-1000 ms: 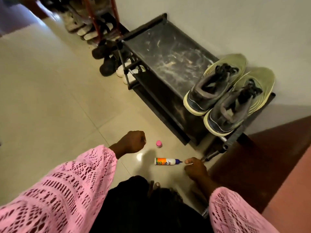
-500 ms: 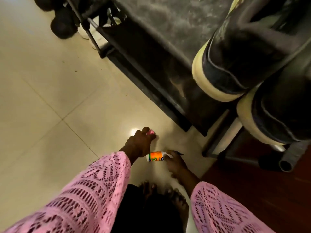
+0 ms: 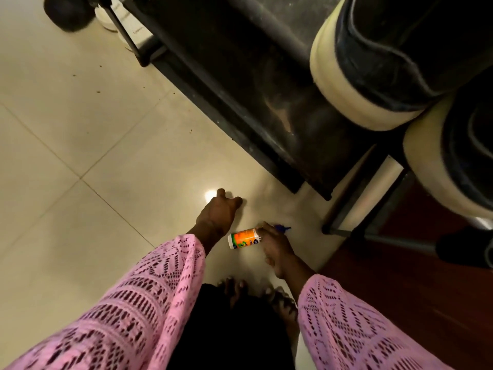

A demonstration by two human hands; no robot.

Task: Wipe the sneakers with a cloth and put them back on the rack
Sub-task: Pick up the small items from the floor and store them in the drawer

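Left hand [image 3: 218,212] down at the floor [image 3: 80,129], fingers curled; whether it holds anything cannot be told. Right hand [image 3: 274,247] just beside it, gripping a small orange bottle [image 3: 244,237] lying on the floor, blue tip [image 3: 281,227] past the fingers. Rack [image 3: 240,84] ahead of both hands. Two sneakers [image 3: 373,62] on its top shelf, heels overhanging, above and beyond the right hand. Other shoes [image 3: 66,12] far ahead of the left hand.

dim warm indoor light. small bright glare spot on the floor tiles [image 3: 80,108] just beside the left hand [image 3: 217,213]. rack [image 3: 240,84] underside deep in shadow. sneakers [image 3: 373,62] at top right edge soft, stretched by wide-angle distortion. slight motion blur overall.
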